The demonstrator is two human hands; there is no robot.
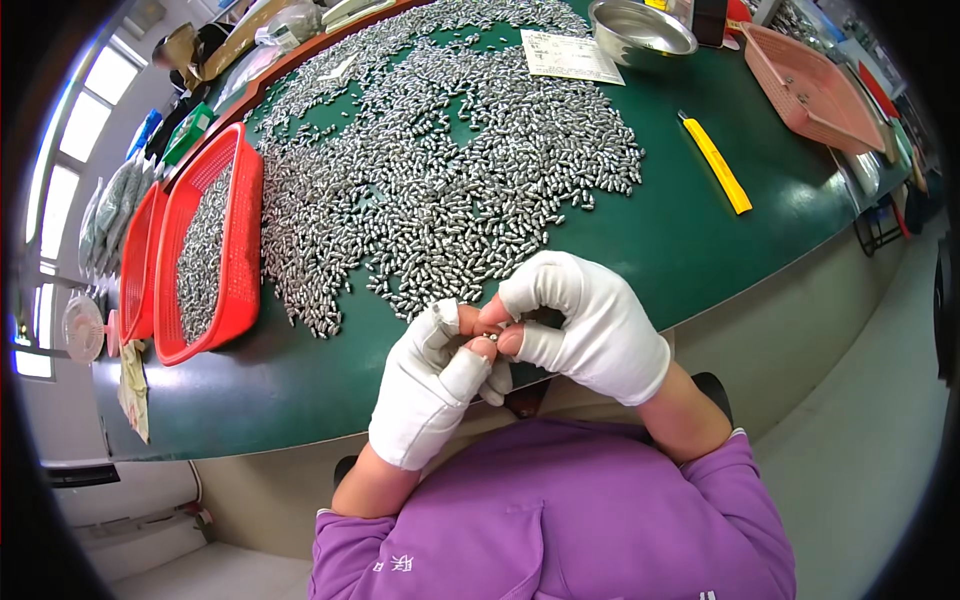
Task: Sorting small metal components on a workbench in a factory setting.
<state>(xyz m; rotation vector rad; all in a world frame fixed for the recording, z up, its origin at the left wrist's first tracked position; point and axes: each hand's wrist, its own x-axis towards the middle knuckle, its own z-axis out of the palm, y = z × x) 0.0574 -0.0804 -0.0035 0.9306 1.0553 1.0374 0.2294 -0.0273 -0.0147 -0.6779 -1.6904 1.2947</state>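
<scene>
Both my hands wear white gloves with bare thumb and index fingertips, and they meet at the table's near edge. My left hand (430, 375) is closed, its thumb and index finger pinching a small silvery metal part (491, 337). From the other side my right hand (585, 325) pinches at the same part, its thumb and index tips touching it. Fingers cover most of the part. Just beyond my hands lies a wide spread of small silvery metal parts (470, 190), rounded and capsule-like, on the green table (700, 260).
At the left, a red plastic basket (245, 240) holds many similar parts, with another red basket (140, 265) beside it. A yellow utility knife (716, 165) lies to the right. Farther back are a paper slip (570, 57), a metal bowl (643, 38) and a pink basket (800, 100).
</scene>
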